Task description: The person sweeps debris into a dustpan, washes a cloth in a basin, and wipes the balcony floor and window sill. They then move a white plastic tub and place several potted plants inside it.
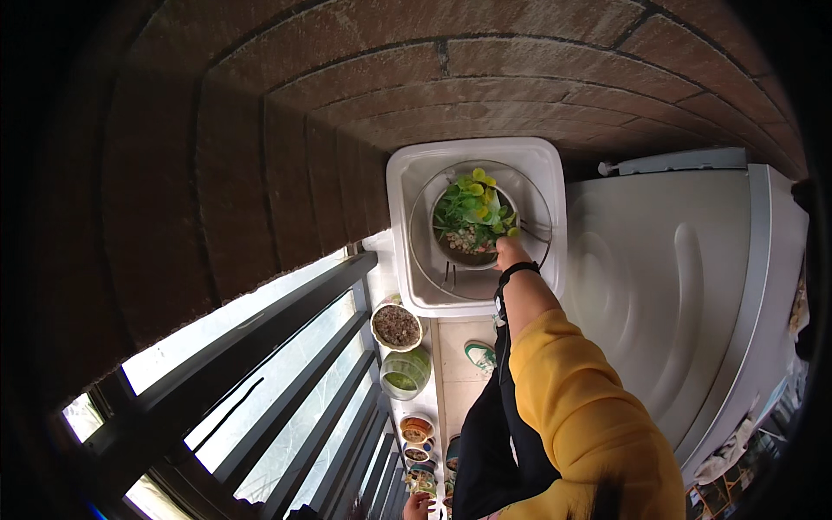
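My right hand, with a black band at the wrist, reaches to the lower right rim of a round bowl. Its fingers are partly hidden among leaves, so its grip is unclear. Green plants and small pale pebbles are in the bowl. A round wire stand surrounds the bowl inside a white square plastic basin. My left hand is at the bottom edge, beside the row of small pots, partly cut off; what it holds cannot be told.
Along the ledge stand a pot of dry soil, a green-tinted glass bowl and an orange pot. Dark railings run at the left, a brick wall behind, and a white appliance at the right.
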Motion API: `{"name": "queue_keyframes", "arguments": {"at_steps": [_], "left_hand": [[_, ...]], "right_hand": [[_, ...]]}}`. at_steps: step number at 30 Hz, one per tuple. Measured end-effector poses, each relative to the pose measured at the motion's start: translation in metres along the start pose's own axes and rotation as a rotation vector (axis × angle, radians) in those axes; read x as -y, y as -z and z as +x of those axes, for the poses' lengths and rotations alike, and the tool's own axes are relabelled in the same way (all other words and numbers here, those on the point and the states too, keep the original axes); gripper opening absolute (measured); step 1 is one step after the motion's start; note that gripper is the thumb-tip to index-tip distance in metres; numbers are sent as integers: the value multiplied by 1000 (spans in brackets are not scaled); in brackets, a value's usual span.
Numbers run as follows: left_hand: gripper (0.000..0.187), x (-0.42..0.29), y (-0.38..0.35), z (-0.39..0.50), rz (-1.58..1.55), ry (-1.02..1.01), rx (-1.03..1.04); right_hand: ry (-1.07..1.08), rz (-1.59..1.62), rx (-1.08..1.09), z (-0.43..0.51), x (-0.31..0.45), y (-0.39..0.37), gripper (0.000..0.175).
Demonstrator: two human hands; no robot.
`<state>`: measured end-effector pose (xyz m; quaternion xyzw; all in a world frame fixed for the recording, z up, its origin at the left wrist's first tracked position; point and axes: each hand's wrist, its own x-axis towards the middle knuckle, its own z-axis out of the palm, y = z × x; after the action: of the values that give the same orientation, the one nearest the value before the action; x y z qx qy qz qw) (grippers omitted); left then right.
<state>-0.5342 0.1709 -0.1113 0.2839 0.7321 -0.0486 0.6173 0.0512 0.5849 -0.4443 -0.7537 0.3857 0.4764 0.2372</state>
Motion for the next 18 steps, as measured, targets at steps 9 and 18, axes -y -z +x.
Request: {"name": "queue_keyframes", "arguments": {"at_steps": [9, 18], "left_hand": [[31, -40, -23, 17, -188, 147, 73], [25, -138, -42, 24, 283, -429, -117]], "right_hand": [[631, -187, 9, -47, -17, 5, 28], [1335, 145, 478, -338, -60, 221, 41]]}}
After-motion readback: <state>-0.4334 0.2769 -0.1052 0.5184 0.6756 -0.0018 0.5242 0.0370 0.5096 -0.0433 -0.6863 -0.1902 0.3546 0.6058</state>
